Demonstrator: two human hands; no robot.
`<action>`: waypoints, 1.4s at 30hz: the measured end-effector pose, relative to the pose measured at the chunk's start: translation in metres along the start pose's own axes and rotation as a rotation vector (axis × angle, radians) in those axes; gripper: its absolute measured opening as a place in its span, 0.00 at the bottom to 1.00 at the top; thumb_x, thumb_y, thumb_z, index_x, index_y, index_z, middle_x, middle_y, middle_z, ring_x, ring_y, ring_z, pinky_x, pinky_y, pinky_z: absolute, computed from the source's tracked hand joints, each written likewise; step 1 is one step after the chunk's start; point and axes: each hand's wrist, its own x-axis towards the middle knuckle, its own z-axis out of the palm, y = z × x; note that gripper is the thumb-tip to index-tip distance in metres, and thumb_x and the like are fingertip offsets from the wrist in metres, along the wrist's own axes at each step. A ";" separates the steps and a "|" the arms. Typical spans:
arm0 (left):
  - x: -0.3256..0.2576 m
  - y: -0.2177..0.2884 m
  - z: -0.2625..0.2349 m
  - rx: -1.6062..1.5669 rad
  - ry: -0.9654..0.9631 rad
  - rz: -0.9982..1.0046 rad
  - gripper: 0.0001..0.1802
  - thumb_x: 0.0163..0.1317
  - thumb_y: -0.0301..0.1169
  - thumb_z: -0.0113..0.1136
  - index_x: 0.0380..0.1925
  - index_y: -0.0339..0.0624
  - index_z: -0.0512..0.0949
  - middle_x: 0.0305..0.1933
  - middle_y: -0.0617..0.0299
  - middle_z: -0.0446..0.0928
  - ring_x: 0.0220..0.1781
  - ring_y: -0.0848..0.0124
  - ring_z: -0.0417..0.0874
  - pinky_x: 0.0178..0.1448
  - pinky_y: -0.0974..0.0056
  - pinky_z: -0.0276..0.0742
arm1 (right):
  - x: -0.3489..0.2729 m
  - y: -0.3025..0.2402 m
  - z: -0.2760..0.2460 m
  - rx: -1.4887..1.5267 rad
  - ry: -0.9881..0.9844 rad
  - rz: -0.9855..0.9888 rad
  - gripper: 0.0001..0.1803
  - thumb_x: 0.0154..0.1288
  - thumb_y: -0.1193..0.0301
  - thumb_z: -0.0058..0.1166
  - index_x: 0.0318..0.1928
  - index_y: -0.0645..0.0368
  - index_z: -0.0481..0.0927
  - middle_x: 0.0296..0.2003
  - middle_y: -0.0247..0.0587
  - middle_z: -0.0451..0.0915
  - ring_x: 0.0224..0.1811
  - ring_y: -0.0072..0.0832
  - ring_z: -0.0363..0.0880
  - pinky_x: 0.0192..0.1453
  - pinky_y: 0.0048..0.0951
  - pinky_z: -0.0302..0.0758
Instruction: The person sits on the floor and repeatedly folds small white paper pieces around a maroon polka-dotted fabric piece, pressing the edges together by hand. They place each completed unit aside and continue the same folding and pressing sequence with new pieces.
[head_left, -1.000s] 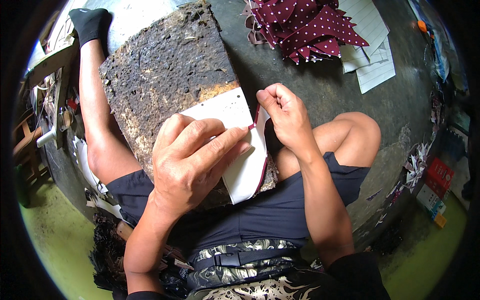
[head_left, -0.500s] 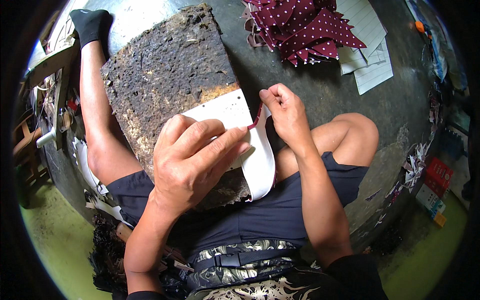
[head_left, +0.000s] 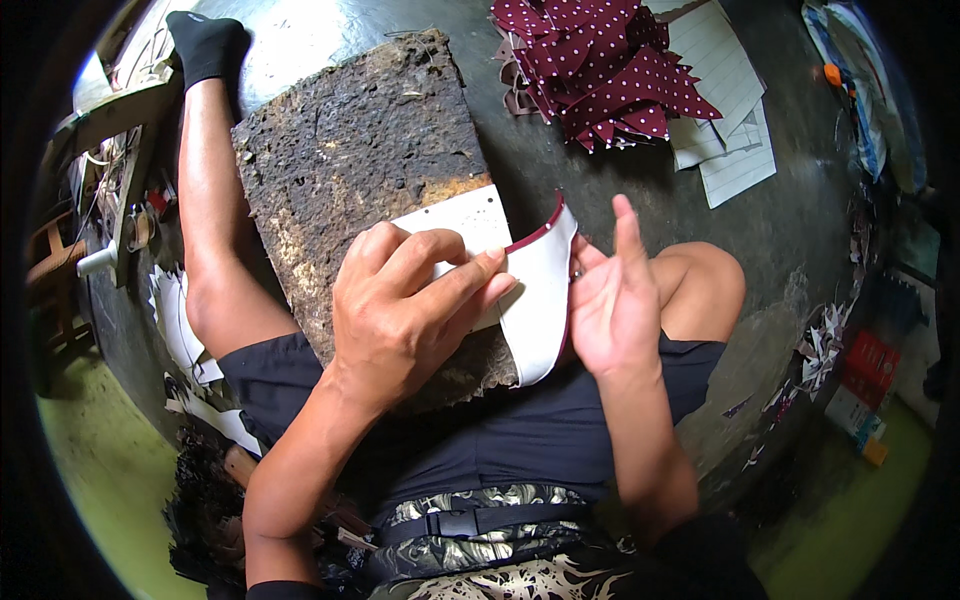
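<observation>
My left hand (head_left: 405, 305) pinches a white-backed piece with maroon edging (head_left: 540, 295) between thumb and forefinger. Folded maroon runs along its upper edge and down its right side. Beside that right side, my right hand (head_left: 622, 300) is open, palm turned up and thumb raised; some of its fingertips are hidden by the piece. A flat white sheet with small dark holes (head_left: 475, 217) lies under my left hand. Both sheet and hand are over a rough, dark, crusted board (head_left: 350, 130), which rests across my lap and slants to the far left.
A heap of maroon white-dotted pieces (head_left: 600, 70) lies on the dark floor beyond the board, with lined paper sheets (head_left: 735, 150) beside it. White scraps (head_left: 825, 335) and a red box (head_left: 868, 362) are at the right. A wooden frame (head_left: 115, 130) stands at far left.
My right hand has let go of the piece's maroon edge and opened, turning palm up. The piece now spreads wider to the right. My left hand keeps its pinch.
</observation>
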 end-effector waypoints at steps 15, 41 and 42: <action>-0.015 0.003 -0.028 -0.237 0.054 -0.143 0.21 0.72 0.36 0.83 0.63 0.50 0.94 0.53 0.58 0.89 0.52 0.58 0.90 0.58 0.53 0.83 | 0.026 -0.048 0.011 -0.744 0.004 -0.735 0.46 0.82 0.89 0.59 0.91 0.47 0.58 0.68 0.52 0.83 0.64 0.34 0.87 0.68 0.38 0.89; -0.353 -0.367 -0.264 0.114 0.235 -1.080 0.15 0.90 0.37 0.64 0.59 0.35 0.86 0.55 0.61 0.89 0.59 0.72 0.87 0.69 0.64 0.81 | 0.085 -0.203 0.077 -1.333 0.196 -1.773 0.13 0.84 0.67 0.74 0.53 0.66 0.97 0.45 0.49 0.98 0.43 0.28 0.94 0.55 0.33 0.86; -0.351 -0.366 -0.272 0.074 0.250 -1.068 0.12 0.91 0.33 0.64 0.60 0.35 0.85 0.57 0.66 0.87 0.61 0.76 0.85 0.70 0.68 0.79 | 0.098 -0.200 0.083 -1.308 0.237 -1.806 0.14 0.84 0.65 0.73 0.53 0.65 0.98 0.45 0.50 0.98 0.44 0.28 0.94 0.54 0.33 0.87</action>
